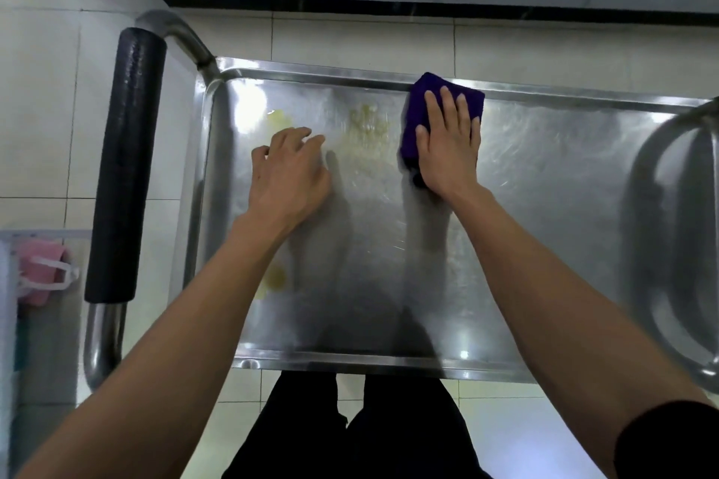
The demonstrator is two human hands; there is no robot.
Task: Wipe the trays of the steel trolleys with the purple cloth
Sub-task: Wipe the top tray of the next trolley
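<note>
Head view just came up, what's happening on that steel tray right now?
A person is wiping the top tray of a steel trolley. The right hand presses a folded purple cloth flat near the tray's far rim. The left hand rests on the tray, holding nothing. Yellowish smears sit between the hands, with another patch near the left forearm, so the wiping isn't finished.
</note>
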